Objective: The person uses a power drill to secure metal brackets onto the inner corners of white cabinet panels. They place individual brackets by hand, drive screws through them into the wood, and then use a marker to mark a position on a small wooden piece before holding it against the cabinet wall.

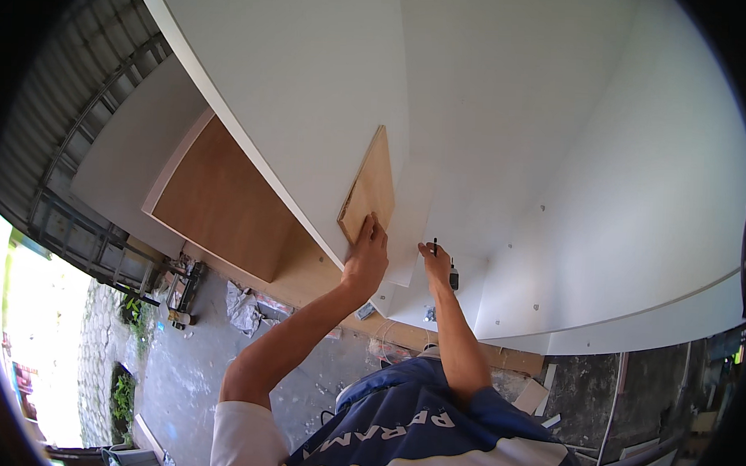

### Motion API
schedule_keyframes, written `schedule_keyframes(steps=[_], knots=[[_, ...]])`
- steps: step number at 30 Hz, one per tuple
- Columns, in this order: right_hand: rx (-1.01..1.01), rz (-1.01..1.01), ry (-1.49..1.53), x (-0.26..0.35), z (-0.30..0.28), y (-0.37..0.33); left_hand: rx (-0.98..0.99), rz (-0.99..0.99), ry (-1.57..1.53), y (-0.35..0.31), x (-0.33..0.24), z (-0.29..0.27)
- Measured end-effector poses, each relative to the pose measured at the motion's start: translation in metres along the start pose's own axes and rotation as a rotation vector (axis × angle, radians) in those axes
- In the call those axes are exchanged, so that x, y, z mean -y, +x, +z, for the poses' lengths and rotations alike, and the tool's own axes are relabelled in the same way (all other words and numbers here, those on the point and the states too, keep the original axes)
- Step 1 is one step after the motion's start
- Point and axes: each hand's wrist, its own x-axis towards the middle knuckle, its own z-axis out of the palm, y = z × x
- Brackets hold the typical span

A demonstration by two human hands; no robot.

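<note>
Hands are both raised to a large white panel (508, 131), the person's arms reaching up and away from the body. The left arm runs long and nearly straight from a white sleeve (247, 434), the forearm bare, the wrist bent back. The left hand (366, 260) lies with fingers spread and flat against the lower end of a small plywood piece (370, 186) — pressing it to the panel rather than closing round it. That plywood piece stands tilted, its upper end leaning right, set just beside a seam in the white surface. The right arm is bent more sharply at the elbow and rises closer to the body. The right hand (438, 261) is closed around a thin dark pencil (435, 246), its tip pointing up at the panel just right of the plywood piece; a small dark object (453, 278) shows at the wrist, too small to identify. The two hands are near each other but apart. Behind the white panel's left edge sits a brown board (222, 199) — framed in white. Below, a grey concrete floor (196, 358) carries scraps and a tool (184, 288).
</note>
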Motion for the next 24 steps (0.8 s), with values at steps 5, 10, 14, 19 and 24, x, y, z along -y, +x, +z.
schedule_keyframes(steps=[5,10,14,19,24], knots=[[0.167,0.016,0.026,-0.005,0.025,-0.006,0.092,0.027,0.067,0.004,-0.003,0.011],[0.245,0.040,0.092,-0.017,0.022,0.003,-0.019,-0.080,0.019,0.025,-0.005,0.017],[0.246,0.034,0.172,-0.023,0.026,0.003,-0.067,-0.110,0.068,0.052,0.002,0.025],[0.271,0.056,0.039,-0.006,0.023,-0.008,-0.017,-0.081,0.044,0.079,0.020,0.028],[0.255,0.040,0.062,-0.007,0.022,-0.007,0.048,-0.059,0.074,0.118,0.033,0.018]])
